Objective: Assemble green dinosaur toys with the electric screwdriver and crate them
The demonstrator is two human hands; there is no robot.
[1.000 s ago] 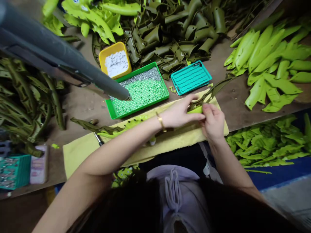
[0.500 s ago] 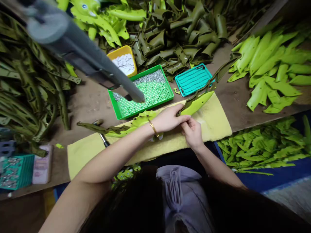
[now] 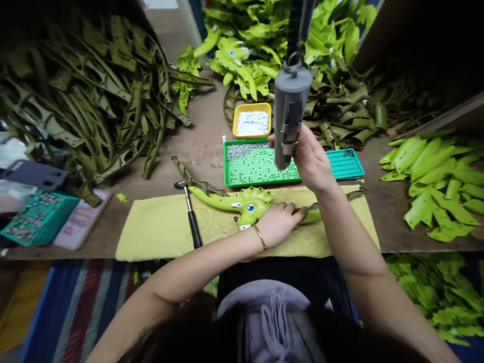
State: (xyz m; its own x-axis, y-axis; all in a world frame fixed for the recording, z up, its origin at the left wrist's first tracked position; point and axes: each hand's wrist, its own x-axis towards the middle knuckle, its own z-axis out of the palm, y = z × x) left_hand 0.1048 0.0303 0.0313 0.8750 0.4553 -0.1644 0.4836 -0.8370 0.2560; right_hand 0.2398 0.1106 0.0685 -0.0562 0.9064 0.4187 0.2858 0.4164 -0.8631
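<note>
A lime-green toy dinosaur (image 3: pixel 223 202) with a blue eye and a frilled head lies on the yellow cloth (image 3: pixel 159 227). My left hand (image 3: pixel 278 222) is over its neck and body, fingers curled around and holding it down. My right hand (image 3: pixel 313 161) grips a grey electric screwdriver (image 3: pixel 291 111) that hangs upright on a cord above the trays; its fingers are partly behind the tool. Left of the toy, a hammer (image 3: pixel 192 217) with a black handle lies across the cloth. Dark olive strips show behind the toy and at its right end.
Behind the cloth are a green tray (image 3: pixel 227 174) of screws, a teal tray (image 3: pixel 350 164) and a yellow bowl (image 3: pixel 236 128) of white pieces. Olive parts (image 3: pixel 124 101) are heaped left, lime-green parts (image 3: pixel 442 176) right. A phone (image 3: pixel 81 222) lies by stacked teal trays (image 3: pixel 41 217).
My right hand has left the toy and taken hold of the hanging screwdriver. The toy now lies flat on the cloth under my left hand. The view has turned.
</note>
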